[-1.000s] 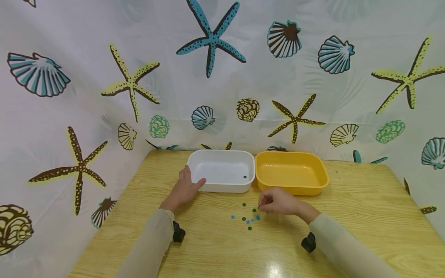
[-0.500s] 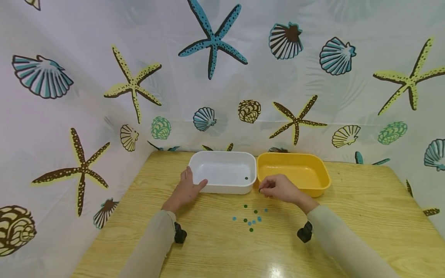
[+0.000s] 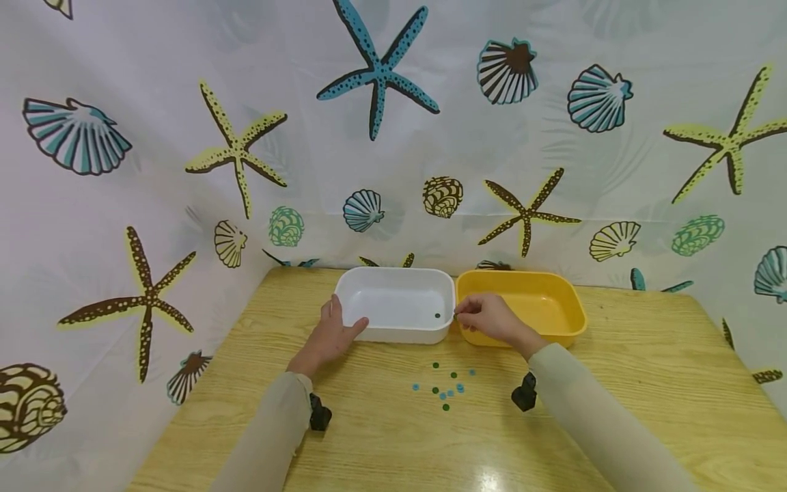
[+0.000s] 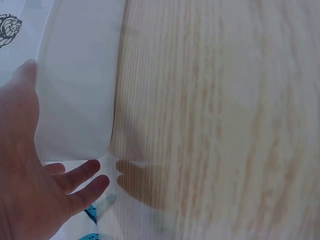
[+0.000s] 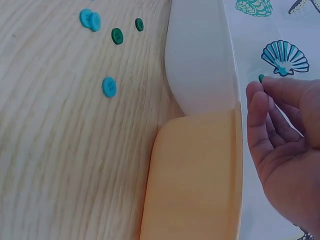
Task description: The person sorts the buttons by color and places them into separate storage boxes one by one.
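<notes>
My right hand point(image 3: 490, 318) pinches a small green button point(image 5: 261, 78) between thumb and fingertips. It is raised over the front left corner of the yellow bin point(image 3: 550, 339), right beside the white bin point(image 3: 393, 335). Spread around the white bin's front left corner, my left hand point(image 3: 330, 336) rests its thumb at the front rim, with its fingers extended along the left end. Inside the white bin lies one green button point(image 3: 437, 316). Several blue and green buttons are scattered in front of the bins, among them a blue button point(image 5: 109, 87) and a green button point(image 5: 117, 36).
The two bins stand side by side at the back of the wooden table point(image 3: 381, 437). Behind them hangs a white curtain point(image 3: 406, 157) printed with starfish and shells, which also runs along both sides.
My right hand has lifted a green button off the table and carried it up and away from me to the bins. A blue button it covered now shows. The left hand stays at the white bin.
</notes>
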The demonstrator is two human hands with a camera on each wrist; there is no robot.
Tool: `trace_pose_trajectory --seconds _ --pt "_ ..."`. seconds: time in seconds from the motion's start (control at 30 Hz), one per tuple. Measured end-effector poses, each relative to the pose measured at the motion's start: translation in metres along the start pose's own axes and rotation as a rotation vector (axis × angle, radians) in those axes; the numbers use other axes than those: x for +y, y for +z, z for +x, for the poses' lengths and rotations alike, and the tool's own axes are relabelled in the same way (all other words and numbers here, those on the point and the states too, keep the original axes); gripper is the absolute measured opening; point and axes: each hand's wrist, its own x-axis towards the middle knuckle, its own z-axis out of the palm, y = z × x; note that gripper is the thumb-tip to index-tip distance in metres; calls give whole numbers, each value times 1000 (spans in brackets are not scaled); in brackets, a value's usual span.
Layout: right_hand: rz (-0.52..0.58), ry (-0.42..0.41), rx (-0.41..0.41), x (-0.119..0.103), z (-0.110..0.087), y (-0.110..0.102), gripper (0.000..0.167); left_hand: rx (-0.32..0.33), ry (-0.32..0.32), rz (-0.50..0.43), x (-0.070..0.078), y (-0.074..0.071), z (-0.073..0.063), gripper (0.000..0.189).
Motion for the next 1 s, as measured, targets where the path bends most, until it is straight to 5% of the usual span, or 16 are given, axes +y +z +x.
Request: trace_pose_trajectory --seconds 1.0 --pt "20 81 77 -8 40 13 14 0 13 37 4 -3 -4 105"
